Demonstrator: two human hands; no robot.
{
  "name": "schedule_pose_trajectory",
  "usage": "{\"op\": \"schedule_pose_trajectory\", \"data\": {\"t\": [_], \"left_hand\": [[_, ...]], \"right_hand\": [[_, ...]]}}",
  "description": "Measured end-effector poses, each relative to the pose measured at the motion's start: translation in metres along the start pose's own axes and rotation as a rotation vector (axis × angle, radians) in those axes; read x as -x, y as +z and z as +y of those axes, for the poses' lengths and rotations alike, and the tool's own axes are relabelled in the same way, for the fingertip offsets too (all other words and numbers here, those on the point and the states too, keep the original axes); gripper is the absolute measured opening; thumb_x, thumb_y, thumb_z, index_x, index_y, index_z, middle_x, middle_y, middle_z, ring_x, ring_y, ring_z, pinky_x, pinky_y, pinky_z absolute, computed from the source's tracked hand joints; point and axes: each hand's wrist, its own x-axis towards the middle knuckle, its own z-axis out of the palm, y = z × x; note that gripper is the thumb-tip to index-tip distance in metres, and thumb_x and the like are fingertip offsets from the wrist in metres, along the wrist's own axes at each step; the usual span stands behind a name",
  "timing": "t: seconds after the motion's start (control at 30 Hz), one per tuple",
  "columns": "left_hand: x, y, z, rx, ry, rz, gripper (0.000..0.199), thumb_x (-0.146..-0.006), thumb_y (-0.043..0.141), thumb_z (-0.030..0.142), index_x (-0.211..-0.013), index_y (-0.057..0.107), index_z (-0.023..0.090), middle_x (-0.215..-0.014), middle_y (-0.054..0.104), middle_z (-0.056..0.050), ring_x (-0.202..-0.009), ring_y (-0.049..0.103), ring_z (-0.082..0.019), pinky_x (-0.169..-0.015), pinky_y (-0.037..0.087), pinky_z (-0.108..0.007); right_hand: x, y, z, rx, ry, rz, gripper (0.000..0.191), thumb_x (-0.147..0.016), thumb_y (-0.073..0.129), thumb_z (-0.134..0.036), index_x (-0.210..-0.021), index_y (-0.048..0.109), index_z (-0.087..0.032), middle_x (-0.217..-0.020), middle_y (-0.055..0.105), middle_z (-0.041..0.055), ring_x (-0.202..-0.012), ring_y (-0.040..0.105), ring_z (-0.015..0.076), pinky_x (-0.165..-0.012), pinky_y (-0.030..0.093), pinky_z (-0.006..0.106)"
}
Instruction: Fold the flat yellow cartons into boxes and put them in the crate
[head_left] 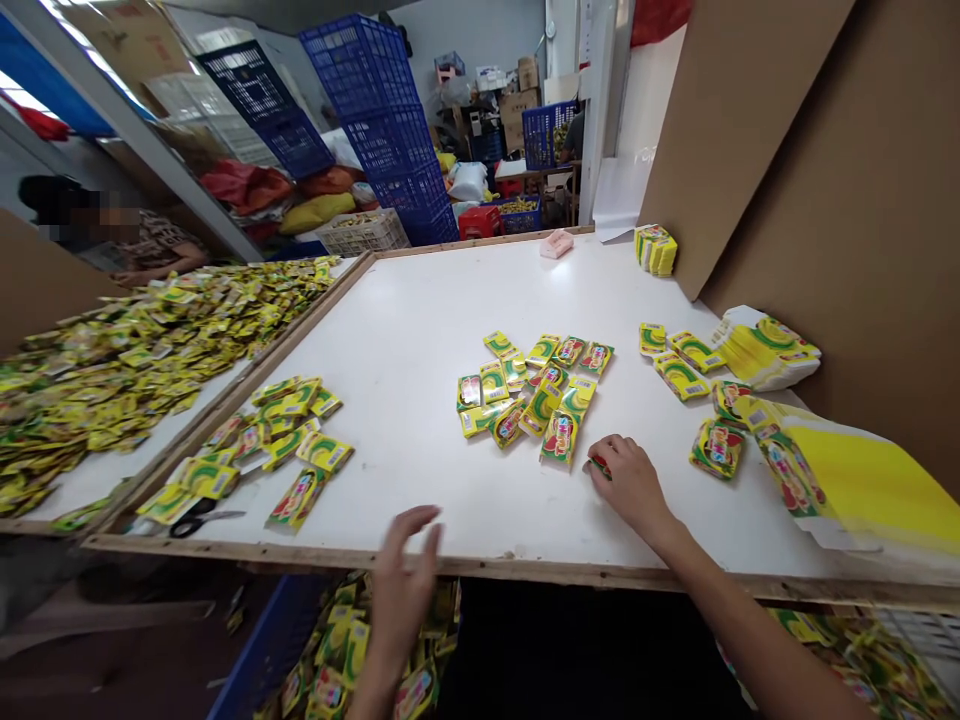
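My left hand [403, 570] hangs over the table's front edge, slightly blurred, thumb and fingers apart with nothing between them. On the right, my right hand [628, 488] curls its fingers over a small printed packet [601, 466], mostly hidden beneath them, at the tabletop. Just left of that hand lies a loose group of yellow and green packets [540, 405], some overlapping. A second group of packets [285, 425] is spread at the left side of the white table [420, 400]. Black-handled scissors [196, 518] lie at the near left corner.
Flat yellow printed cartons [862, 470] and a fanned stack of cartons [772, 350] lie at the right, by a cardboard wall [847, 200]. Beyond the wooden rim, a large packet heap [150, 350] lies near another person [161, 240]. Below the table stands a filled blue crate [259, 650].
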Motion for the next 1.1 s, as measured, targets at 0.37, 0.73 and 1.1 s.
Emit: {"op": "schedule_pose_trajectory", "data": {"t": [0.37,0.73,1.1], "left_hand": [[0.026,0.151,0.041,0.597,-0.039,-0.413,0.037,-0.086,0.057,0.029,-0.118,0.04,0.023,-0.11,0.059,-0.008,-0.1,0.061,-0.02,-0.088,0.048,-0.036],[0.008,0.137,0.034,0.744,-0.149,-0.679,0.03,-0.08,0.064,0.028,-0.106,0.053,0.02,-0.094,0.065,-0.005,-0.084,0.063,-0.018,-0.073,0.05,-0.028],[0.004,0.146,0.035,0.808,-0.115,-0.478,0.036,-0.078,0.067,0.026,-0.111,0.053,0.022,-0.104,0.065,-0.006,-0.102,0.062,-0.02,-0.092,0.047,-0.035]], "right_hand": [[0.033,-0.004,-0.036,-0.589,0.383,0.053,0.02,-0.085,0.051,-0.04,-0.077,0.051,-0.022,-0.068,0.062,0.0,-0.06,0.059,0.0168,-0.055,0.043,0.028],[0.064,0.006,-0.023,-0.796,0.242,-0.028,0.024,-0.087,0.053,-0.036,-0.108,0.056,-0.023,-0.08,0.065,0.0011,-0.068,0.059,0.017,-0.063,0.048,0.028],[0.047,0.013,-0.023,-0.816,0.183,0.117,0.019,-0.087,0.053,-0.031,-0.1,0.061,-0.021,-0.09,0.065,0.0045,-0.081,0.06,0.0189,-0.075,0.05,0.032]]}}
